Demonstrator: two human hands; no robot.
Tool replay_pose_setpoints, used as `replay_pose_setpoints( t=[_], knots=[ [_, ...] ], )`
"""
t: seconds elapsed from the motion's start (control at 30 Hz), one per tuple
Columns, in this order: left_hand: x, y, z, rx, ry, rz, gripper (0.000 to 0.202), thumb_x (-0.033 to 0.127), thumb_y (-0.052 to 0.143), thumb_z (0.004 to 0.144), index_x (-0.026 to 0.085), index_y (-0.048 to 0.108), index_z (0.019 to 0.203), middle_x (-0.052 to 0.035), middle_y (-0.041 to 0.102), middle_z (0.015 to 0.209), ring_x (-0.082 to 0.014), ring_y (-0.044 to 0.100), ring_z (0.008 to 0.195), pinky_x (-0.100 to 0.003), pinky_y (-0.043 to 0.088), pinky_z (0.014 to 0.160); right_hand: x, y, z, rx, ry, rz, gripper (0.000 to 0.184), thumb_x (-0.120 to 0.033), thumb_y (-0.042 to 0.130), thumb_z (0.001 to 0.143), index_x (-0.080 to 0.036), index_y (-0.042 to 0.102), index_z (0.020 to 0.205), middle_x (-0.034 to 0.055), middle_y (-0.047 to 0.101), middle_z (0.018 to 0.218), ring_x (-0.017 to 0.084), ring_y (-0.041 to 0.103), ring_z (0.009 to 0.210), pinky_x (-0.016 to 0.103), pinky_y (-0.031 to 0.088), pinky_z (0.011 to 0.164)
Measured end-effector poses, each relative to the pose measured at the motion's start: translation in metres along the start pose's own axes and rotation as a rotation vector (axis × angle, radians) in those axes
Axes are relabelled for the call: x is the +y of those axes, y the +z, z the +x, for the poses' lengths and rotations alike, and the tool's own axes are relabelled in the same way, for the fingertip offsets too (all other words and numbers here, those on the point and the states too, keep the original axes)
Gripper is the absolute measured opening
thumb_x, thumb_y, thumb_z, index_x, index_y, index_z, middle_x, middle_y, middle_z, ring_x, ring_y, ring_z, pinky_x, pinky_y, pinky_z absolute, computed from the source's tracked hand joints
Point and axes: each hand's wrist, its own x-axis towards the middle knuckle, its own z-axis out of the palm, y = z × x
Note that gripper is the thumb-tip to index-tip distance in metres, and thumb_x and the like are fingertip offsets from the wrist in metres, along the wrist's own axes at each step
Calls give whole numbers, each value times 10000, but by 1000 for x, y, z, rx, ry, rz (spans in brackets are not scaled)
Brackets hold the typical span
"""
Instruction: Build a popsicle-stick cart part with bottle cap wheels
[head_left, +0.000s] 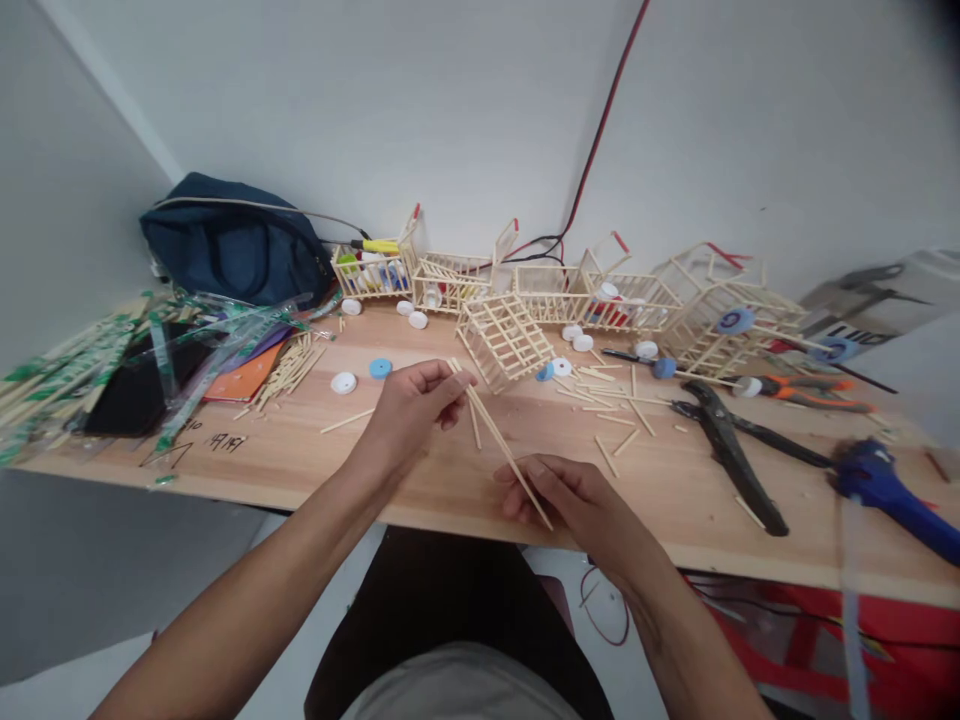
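Observation:
Over the wooden table (420,470), both my hands hold a pair of thin wooden sticks (499,445) that slant from upper left to lower right. My left hand (416,405) pinches their upper end with fingers closed. My right hand (566,500) grips their lower end near the table's front edge. A small stick-built crate (504,340) lies tilted just beyond the sticks.
Several stick-built carts (592,295) stand along the wall. Loose sticks, white and blue caps (380,368), black pliers (731,450), a blue tool (892,495) and orange-handled cutters (810,390) lie right. A dark blue bag (232,245) and chopstick wrappers (112,350) sit left.

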Motion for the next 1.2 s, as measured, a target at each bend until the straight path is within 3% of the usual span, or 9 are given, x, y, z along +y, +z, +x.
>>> replay_pose_setpoints(
  t=[0.4,1.0,1.1,1.2],
  knots=[
    [-6,2,-3,2,13,-120,233,334,723,740,129,627,686,19,539,593,-54,455,515,-182,325,489,0,-1,-5,79,32,-47,328,-461,525,864,-169,624,751,-9,582,606,84,468,519,205,352,488],
    [-19,-1,-5,27,-43,-290,163,288,709,762,137,649,766,17,542,656,-61,482,576,-174,362,515,1,-13,-3,165,-122,-271,288,-361,448,902,-202,476,664,-54,388,576,100,364,529,228,281,508],
    [-13,-8,1,98,14,-305,152,260,696,758,143,605,724,-8,593,775,-78,532,672,-181,411,584,-3,-23,-4,156,-130,-368,258,-335,441,899,-201,496,685,-49,392,589,103,358,536,228,273,508],
    [0,-13,6,132,152,-189,136,264,620,805,167,560,731,-18,616,844,-112,569,751,-225,451,681,-10,-34,-7,124,-144,-483,246,-326,426,901,-202,519,710,-42,421,604,111,375,548,231,281,521]
  ],
)
